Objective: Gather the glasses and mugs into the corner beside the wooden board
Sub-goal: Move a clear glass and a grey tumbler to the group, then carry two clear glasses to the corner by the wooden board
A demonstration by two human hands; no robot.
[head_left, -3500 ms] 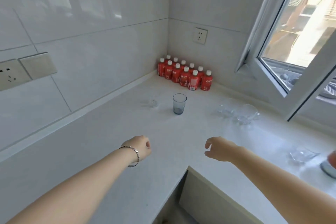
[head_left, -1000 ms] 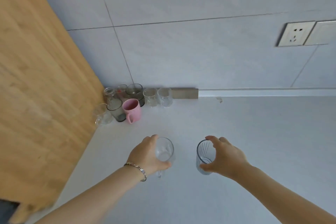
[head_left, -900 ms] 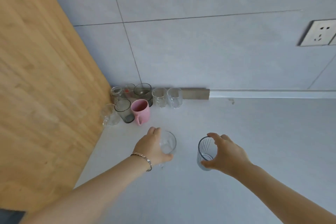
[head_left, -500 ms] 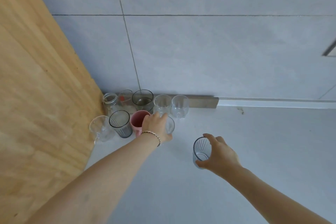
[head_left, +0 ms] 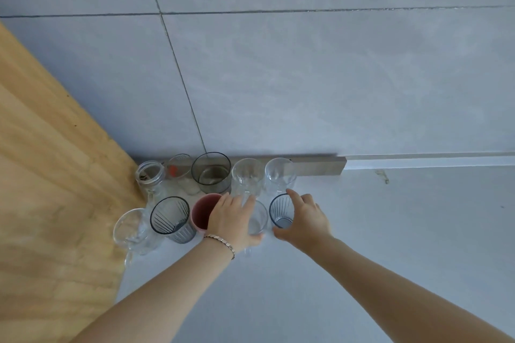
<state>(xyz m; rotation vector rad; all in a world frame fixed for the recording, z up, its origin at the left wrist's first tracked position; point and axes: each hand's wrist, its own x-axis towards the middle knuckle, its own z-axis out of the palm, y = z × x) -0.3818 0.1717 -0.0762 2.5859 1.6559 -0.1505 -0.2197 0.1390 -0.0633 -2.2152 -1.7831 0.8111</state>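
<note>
Left hand (head_left: pixel 232 221) is wrapping a clear glass mug (head_left: pixel 257 218), fingers curled over its near-left side and rim, thumb underneath toward the wrist; mug's handle is poking out below the palm; a thin metal bracelet (head_left: pixel 220 241) is sitting on that wrist. Right hand (head_left: pixel 303 218) is gripping a blue-grey ribbed glass tumbler (head_left: pixel 281 211) from its right side, index fingertip reaching over the far rim, thumb on the near wall. The two vessels are sitting just beside each other between the hands, on the pale grey countertop (head_left: pixel 390 231). Just left of the left fingers: a pink mug (head_left: pixel 202 213), partly covered by them; further left a second dark ribbed tumbler (head_left: pixel 171 218) and a clear handled glass (head_left: pixel 133 228) against the tall wooden board (head_left: pixel 55 189). Beyond the fingertips, along the tiled wall (head_left: pixel 306 78): a clear jar (head_left: pixel 150 178), a small clear glass with a red mark (head_left: pixel 179 172), a wide smoky glass bowl (head_left: pixel 211 172), two clear tumblers (head_left: pixel 248 177); the group is sitting in the corner.
</note>
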